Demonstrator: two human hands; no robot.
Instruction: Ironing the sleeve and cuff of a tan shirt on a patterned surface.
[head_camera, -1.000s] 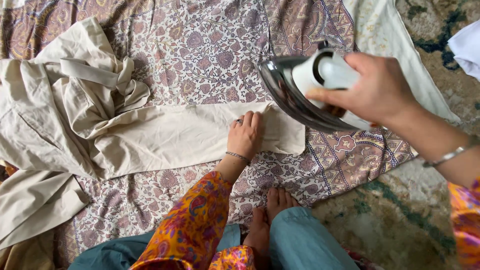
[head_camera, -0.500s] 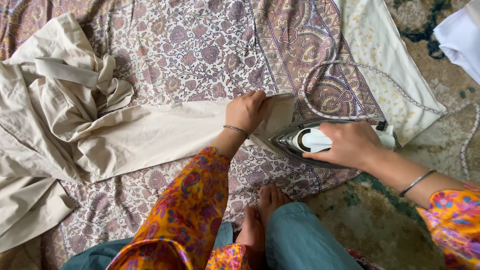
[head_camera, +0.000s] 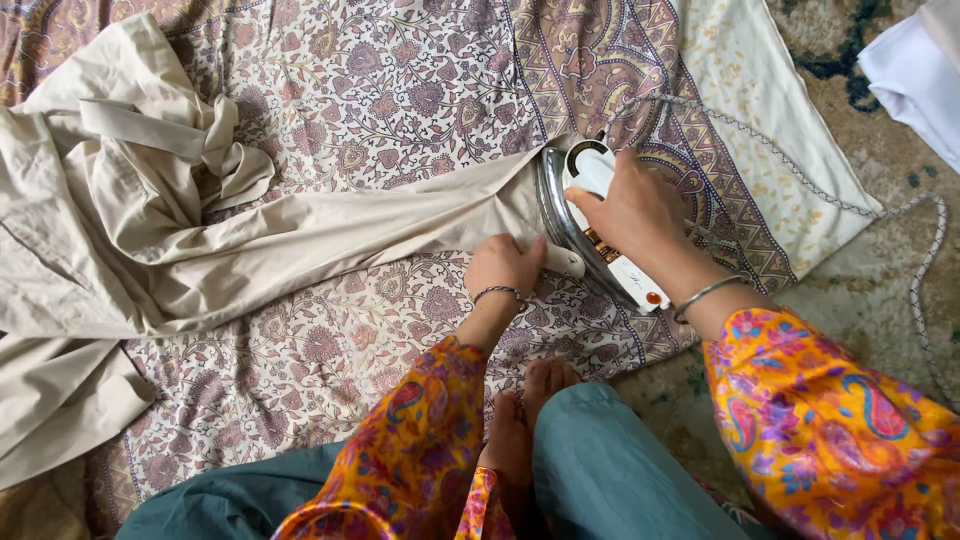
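Shifted onto the cream garment (head_camera: 300, 235), right hand (head_camera: 635, 210) clamps iron (head_camera: 590, 225); left hand (head_camera: 505, 265) pinches hem

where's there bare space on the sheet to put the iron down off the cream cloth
Bare patterned sheet lies above the cream cloth, and more lies below it, left of the left hand. It is crowded where the right hand holds the iron on the cloth's end.
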